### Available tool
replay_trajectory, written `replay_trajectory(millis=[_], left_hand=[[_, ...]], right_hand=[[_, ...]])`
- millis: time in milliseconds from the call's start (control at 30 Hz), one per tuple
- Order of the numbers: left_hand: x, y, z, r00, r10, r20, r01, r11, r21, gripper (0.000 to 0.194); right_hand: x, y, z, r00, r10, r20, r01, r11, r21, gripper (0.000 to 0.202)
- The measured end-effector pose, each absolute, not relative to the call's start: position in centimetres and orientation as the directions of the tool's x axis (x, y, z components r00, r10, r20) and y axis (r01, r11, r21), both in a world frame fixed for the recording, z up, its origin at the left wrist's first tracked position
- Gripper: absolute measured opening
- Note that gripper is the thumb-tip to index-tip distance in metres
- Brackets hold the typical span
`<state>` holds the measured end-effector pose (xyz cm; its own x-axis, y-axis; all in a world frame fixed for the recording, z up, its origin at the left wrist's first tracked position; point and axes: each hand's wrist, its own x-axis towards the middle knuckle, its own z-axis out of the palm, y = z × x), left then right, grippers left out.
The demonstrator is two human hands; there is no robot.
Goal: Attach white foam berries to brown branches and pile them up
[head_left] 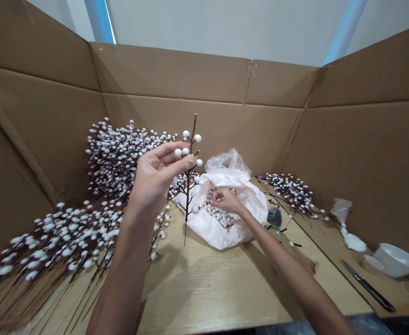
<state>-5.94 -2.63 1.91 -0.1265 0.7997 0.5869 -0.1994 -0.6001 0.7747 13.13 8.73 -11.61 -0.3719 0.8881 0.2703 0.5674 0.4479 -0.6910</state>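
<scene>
My left hand (159,172) is closed around a dark brown artificial berry stem (187,204), held upright above the table, its white berries on short side twigs. A beige wrap covers the thumb tip. Several twigs on the stem carry berries, and at least one near my thumb looks bare. My right hand (225,201) is over an opened white plastic bag (207,232) full of loose white berries (221,217). Its thumb and fingertips are pinched together at the berries; whether one sits between them is too small to make out.
Piles of white-berried stems (114,158) fill the left side, with more berry stems (291,190) at the right. A clear plastic bag (228,163) lies behind the white one. On the right are a knife (368,286) and a white bowl (398,260). Cardboard walls (176,74) surround the table.
</scene>
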Motion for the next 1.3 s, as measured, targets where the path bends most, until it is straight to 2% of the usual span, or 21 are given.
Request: replay_trajectory(millis=[100, 267, 600, 767, 933, 1000, 1100, 1133, 1200, 1300], left_hand=[[-5.7, -2.7, 1.9, -0.124, 0.814, 0.568, -0.203, -0.581, 0.788, 0.021], [-5.2, -2.9, 1.8, -0.107, 0.818, 0.565, -0.206, -0.574, 0.793, 0.019], [-4.9, -3.0, 1.8, -0.092, 0.829, 0.551, -0.178, -0.558, 0.81, 0.021], [-4.9, -2.8, 1.6, -0.081, 0.82, 0.567, -0.168, -0.572, 0.803, 0.02], [-4.9, -2.8, 1.6, -0.067, 0.812, 0.579, -0.179, -0.581, 0.794, 0.019], [-4.8, -2.9, 1.7, -0.068, 0.814, 0.577, -0.183, -0.579, 0.794, 0.019], [-4.8, -2.8, 1.6, -0.074, 0.815, 0.575, -0.18, -0.578, 0.796, 0.019], [-4.8, -2.8, 1.6, -0.078, 0.813, 0.577, -0.176, -0.581, 0.795, 0.019], [-4.8, -2.7, 1.4, -0.078, 0.806, 0.587, -0.163, -0.591, 0.79, 0.02], [-4.7, -2.5, 1.2, -0.05, 0.791, 0.609, -0.157, -0.609, 0.778, 0.02]], right_hand=[[13.8, 8.5, -11.2, -0.394, 0.88, 0.265, 0.538, 0.455, -0.71, 0.005], [14.5, 8.4, -11.7, -0.383, 0.892, 0.239, 0.586, 0.435, -0.684, 0.008], [13.5, 8.8, -12.2, -0.471, 0.878, 0.086, 0.673, 0.42, -0.609, 0.028], [13.5, 8.9, -12.5, -0.46, 0.883, 0.089, 0.676, 0.413, -0.611, 0.023], [13.9, 8.2, -11.8, -0.416, 0.9, 0.129, 0.638, 0.39, -0.664, 0.012], [14.2, 7.4, -10.7, -0.404, 0.902, 0.154, 0.596, 0.387, -0.703, 0.005], [14.6, 5.6, -8.1, -0.441, 0.88, 0.176, 0.487, 0.399, -0.777, 0.014], [14.6, 4.8, -7.0, -0.462, 0.867, 0.186, 0.427, 0.401, -0.81, 0.016], [14.6, 3.3, -4.9, -0.482, 0.839, 0.255, 0.192, 0.385, -0.903, 0.018], [14.3, 1.4, -2.2, -0.41, 0.817, 0.405, 0.005, 0.446, -0.895, 0.017]])
